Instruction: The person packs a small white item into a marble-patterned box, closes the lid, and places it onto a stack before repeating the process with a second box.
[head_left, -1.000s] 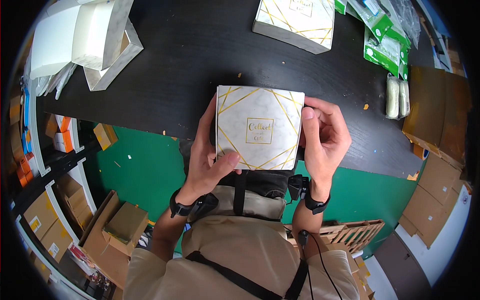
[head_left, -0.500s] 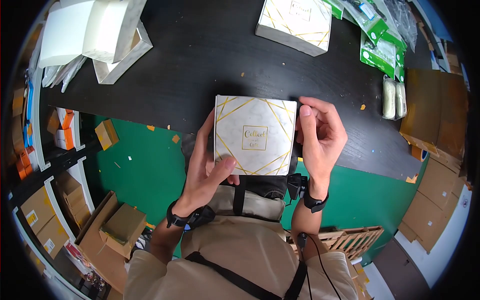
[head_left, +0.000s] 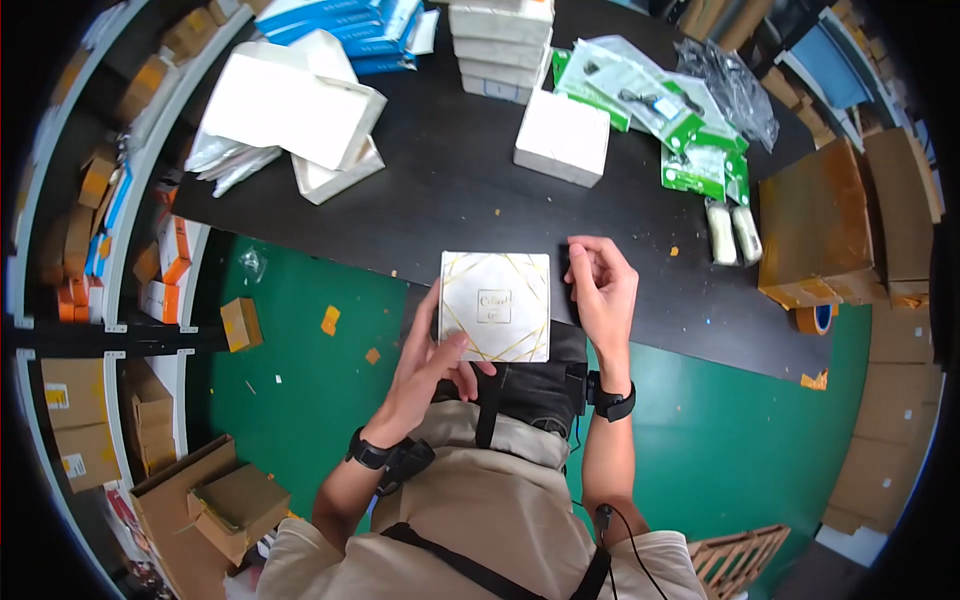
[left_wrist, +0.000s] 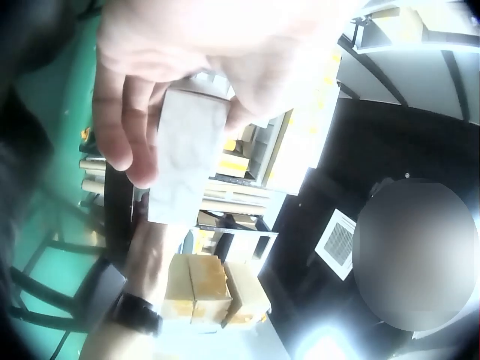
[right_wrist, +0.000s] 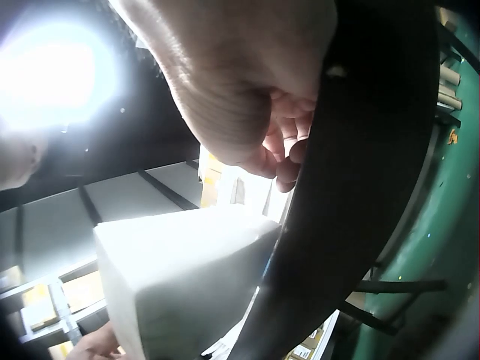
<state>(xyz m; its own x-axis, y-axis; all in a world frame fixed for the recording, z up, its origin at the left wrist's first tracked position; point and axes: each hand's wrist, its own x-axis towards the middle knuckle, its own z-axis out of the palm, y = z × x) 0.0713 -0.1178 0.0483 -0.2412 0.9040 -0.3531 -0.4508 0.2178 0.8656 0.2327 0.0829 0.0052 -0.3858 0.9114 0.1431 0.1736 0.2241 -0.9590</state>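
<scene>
A square white marbled gift box (head_left: pixel 520 275) with gold lines and gold lettering on its lid is held at the table's near edge. My left hand (head_left: pixel 412 378) grips it by the left near corner, thumb on the lid and fingers at the side and beneath. In the left wrist view the plain side of the box (left_wrist: pixel 187 154) shows between thumb and fingers. To the right of the box, my right hand (head_left: pixel 608 300) hovers apart from it, fingers loosely curled and holding nothing. The right wrist view has the box (right_wrist: pixel 187 255) below those fingers.
Farther back on the dark table (head_left: pixel 450 170) are another white box (head_left: pixel 563 135), a stack of white boxes (head_left: pixel 500 50) and opened boxes (head_left: pixel 290 105). Green-and-clear packets (head_left: pixel 700 165) and two wrapped pale rolls (head_left: pixel 733 232) lie right. A large carton (head_left: pixel 815 230) stands at the right edge.
The right hand has come away from the box's right side, leaving a gap. The left hand keeps hold of the box. The head view has shifted, showing more of the table's far side.
</scene>
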